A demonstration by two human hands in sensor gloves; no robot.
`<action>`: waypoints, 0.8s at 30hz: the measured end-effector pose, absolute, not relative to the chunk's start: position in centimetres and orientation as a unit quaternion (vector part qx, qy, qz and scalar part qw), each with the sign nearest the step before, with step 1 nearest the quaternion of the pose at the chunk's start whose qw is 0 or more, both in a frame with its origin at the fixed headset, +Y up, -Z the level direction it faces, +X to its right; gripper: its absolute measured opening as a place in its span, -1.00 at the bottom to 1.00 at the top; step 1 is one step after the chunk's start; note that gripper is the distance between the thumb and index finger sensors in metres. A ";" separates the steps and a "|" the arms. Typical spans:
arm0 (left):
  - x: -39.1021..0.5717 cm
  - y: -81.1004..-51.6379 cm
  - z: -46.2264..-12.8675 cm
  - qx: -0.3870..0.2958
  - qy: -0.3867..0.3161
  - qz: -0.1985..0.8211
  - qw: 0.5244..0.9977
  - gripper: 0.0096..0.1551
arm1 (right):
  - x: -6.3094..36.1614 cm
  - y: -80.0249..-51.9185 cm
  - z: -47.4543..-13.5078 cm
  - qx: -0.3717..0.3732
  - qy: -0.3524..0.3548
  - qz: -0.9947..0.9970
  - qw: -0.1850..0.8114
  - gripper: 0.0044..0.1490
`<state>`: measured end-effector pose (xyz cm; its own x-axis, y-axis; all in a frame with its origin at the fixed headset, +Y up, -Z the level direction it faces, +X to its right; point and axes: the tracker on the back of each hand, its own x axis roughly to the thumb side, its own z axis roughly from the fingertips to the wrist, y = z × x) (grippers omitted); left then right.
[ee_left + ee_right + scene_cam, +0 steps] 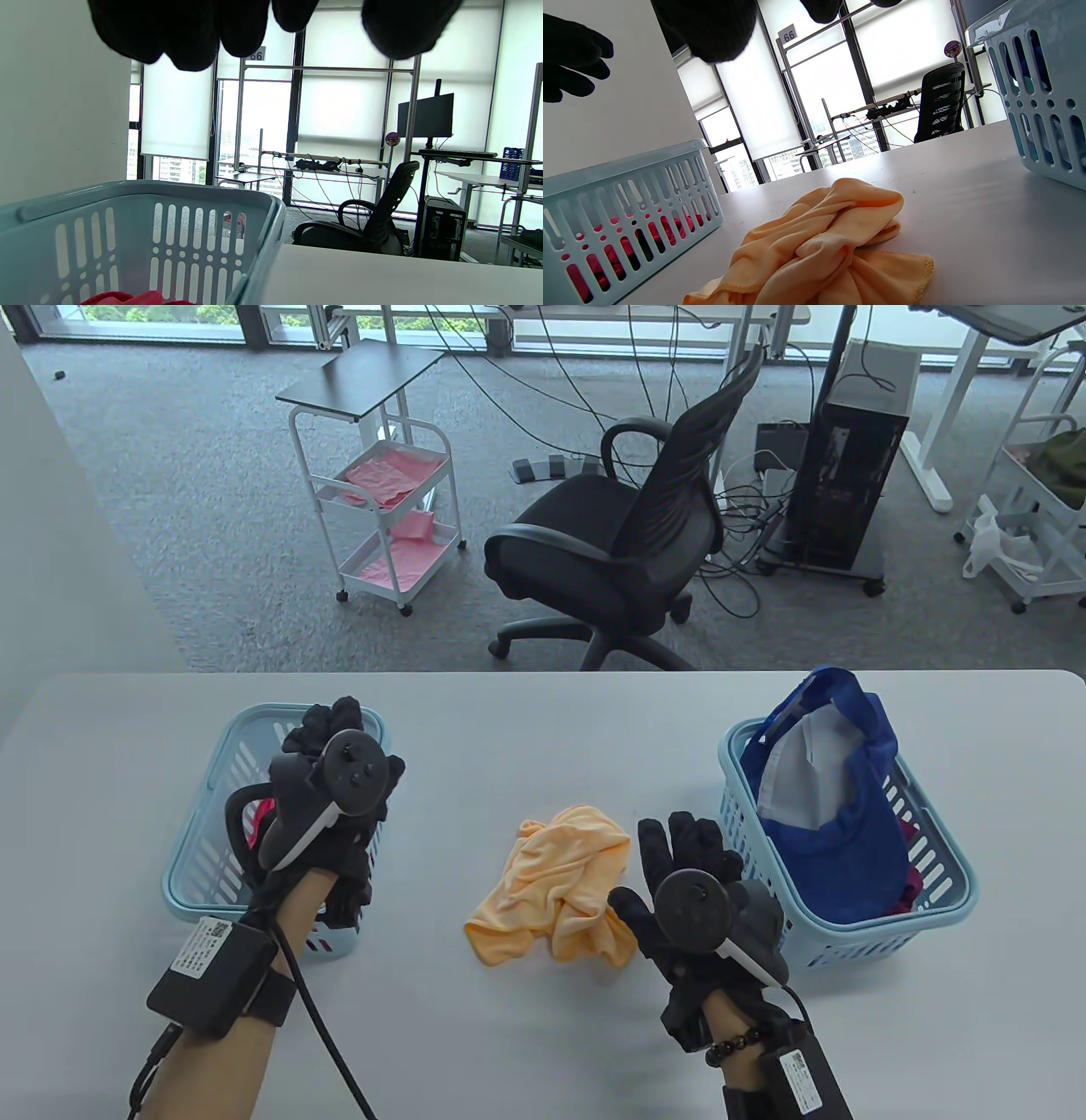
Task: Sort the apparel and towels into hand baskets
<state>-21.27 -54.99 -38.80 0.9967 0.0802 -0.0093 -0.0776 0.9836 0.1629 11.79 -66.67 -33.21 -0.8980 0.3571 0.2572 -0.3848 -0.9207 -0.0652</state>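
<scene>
Orange towel point(560, 895): soft, light, crumpled on tabletop; pinch a raised fold; right hand point(691, 899) spread, empty.

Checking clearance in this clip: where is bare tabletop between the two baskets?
Bare grey table runs behind the crumpled orange towel, between the left light-blue plastic basket and the right light-blue basket. The near edge is also bare. It is crowded around the right hand beside the towel.
</scene>
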 end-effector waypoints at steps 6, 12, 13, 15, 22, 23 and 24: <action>-17.2 -55.2 -38.0 0.075 -0.044 0.039 0.995 0.03 | 11.9 -66.6 -33.2 0.120 -0.059 0.972 0.192 0.06; -13.9 -56.2 -37.9 0.052 -0.083 0.041 0.994 0.06 | 12.0 -66.6 -33.2 0.119 -0.059 0.972 0.193 0.06; -13.3 -56.6 -37.9 0.044 -0.088 0.041 0.994 0.06 | 12.1 -66.6 -33.2 0.118 -0.060 0.972 0.194 0.06; -12.3 -57.3 -38.0 0.026 -0.098 0.043 0.994 0.08 | 12.1 -66.6 -33.2 0.117 -0.060 0.972 0.193 0.06; -9.5 -61.9 -39.4 -0.038 -0.117 0.067 0.990 0.12 | 12.2 -66.6 -33.2 0.115 -0.056 0.973 0.193 0.06; -9.3 -62.6 -39.6 -0.047 -0.118 0.070 0.989 0.13 | 12.3 -66.6 -33.2 0.114 -0.056 0.973 0.193 0.06; -8.9 -63.7 -39.9 -0.062 -0.120 0.074 0.988 0.13 | 12.3 -66.7 -33.3 0.113 -0.054 0.973 0.193 0.06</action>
<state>-8.92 -63.72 -39.87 0.9602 0.1603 0.2288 -0.1305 0.9815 -0.1398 12.33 -66.65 -33.26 -0.8998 0.3644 0.2398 -0.3885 -0.9194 -0.0607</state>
